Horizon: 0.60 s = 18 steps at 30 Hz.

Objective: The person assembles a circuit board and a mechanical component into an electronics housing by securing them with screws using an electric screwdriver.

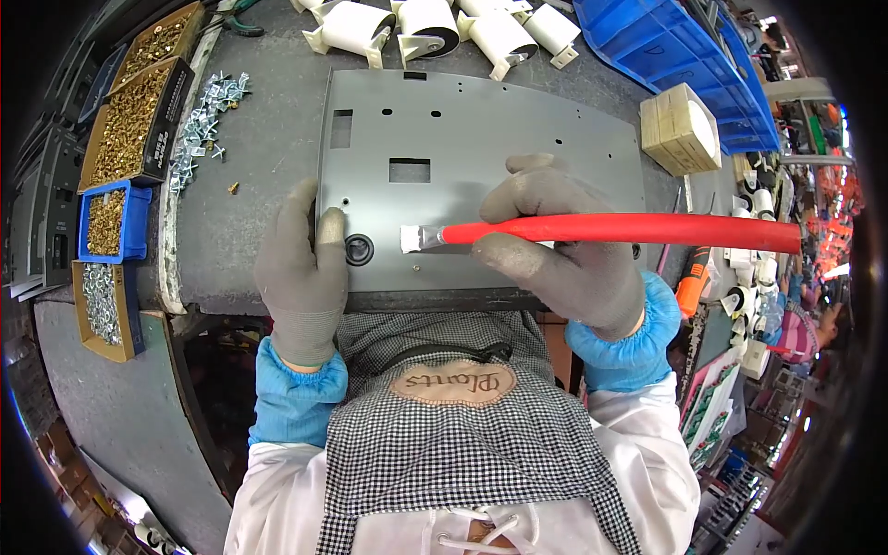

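Observation:
A flat grey metal panel (499, 176) with cut-outs and small holes lies on the bench in front of me. My left hand (301, 268), in a grey glove, rests at the panel's left edge with its fingers stretched and thumb apart. Beside that thumb a round black grommet (359, 249) sits on the panel. Between the thumb and fingers of my gloved right hand (578, 254) is a brush (647, 229) with a long red tube-like handle. Its white tip points left, over the panel's lower middle. The right hand's lower fingers are partly hidden.
White cylindrical parts with brackets (351, 28) stand along the back. A blue crate (675, 55) and a cream block (680, 129) are at right. Loose metal clips (205, 120) lie left, beside boxes of brass fasteners (129, 129). An orange-handled tool (692, 282) lies right.

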Motion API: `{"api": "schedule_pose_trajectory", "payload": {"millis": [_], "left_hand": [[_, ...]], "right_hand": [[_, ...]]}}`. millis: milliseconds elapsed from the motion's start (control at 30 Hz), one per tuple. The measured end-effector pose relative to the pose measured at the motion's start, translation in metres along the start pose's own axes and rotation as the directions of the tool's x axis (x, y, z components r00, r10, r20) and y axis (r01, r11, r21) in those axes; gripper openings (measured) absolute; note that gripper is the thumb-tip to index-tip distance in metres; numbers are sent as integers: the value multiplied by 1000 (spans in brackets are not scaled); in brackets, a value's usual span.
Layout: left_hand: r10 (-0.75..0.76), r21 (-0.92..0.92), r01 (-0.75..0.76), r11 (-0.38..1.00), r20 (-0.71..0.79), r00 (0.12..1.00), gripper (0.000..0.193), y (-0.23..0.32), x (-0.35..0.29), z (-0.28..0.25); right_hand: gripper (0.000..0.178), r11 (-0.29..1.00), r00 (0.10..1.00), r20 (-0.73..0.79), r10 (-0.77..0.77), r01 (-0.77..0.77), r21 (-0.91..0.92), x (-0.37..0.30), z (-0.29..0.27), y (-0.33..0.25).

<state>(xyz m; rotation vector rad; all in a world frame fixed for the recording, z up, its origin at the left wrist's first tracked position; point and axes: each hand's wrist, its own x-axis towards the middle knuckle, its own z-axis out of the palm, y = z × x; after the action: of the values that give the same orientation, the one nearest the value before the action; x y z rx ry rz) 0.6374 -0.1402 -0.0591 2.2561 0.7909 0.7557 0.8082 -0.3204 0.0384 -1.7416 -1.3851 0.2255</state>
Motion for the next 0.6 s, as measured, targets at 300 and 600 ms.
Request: {"api": "schedule_pose_trajectory", "payload": {"millis": [300, 600], "left_hand": [[-75, -36, 77, 996, 37, 996, 34, 3, 0, -1], [-52, -20, 53, 998, 37, 998, 35, 1, 0, 0]], "right_hand": [[17, 997, 999, 29, 33, -31, -77, -3, -14, -3], [16, 969, 989, -6, 151, -149, -195, -24, -39, 2]]}}
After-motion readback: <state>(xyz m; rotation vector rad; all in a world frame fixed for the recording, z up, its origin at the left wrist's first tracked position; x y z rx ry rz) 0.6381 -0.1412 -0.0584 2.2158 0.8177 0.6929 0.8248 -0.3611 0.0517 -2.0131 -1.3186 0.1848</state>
